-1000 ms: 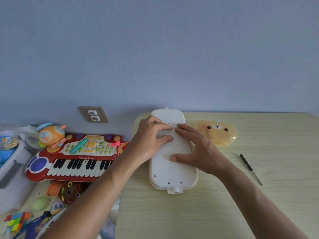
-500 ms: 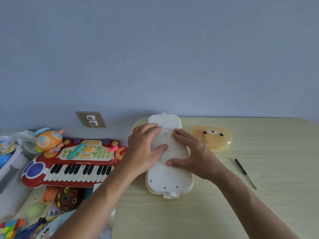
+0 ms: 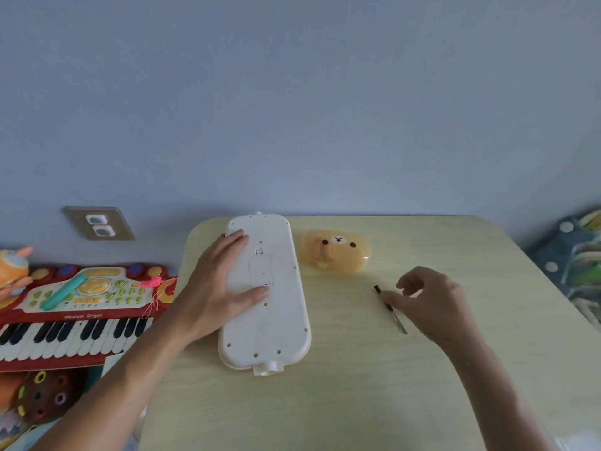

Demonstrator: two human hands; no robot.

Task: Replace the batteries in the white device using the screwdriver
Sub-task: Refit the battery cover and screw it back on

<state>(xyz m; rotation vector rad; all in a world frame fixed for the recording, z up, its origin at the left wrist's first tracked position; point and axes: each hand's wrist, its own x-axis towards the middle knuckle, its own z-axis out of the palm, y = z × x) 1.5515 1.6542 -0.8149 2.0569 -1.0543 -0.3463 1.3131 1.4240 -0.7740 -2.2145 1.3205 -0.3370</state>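
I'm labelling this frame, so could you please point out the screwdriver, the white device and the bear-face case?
screwdriver (image 3: 378,290): head view, black handle end.
white device (image 3: 276,320): head view, bare back panel.
bear-face case (image 3: 338,252): head view, translucent yellow lid below the bear's nose.

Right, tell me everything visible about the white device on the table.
The white device is a long, rounded slab of what looks like plastic, lying flat, underside up, on the pale wooden table. Small screw holes dot its edge, a rectangular closed panel sits mid-back, and a round knob sticks out at the near end. The left hand rests flat on its left half; nothing else touches it.
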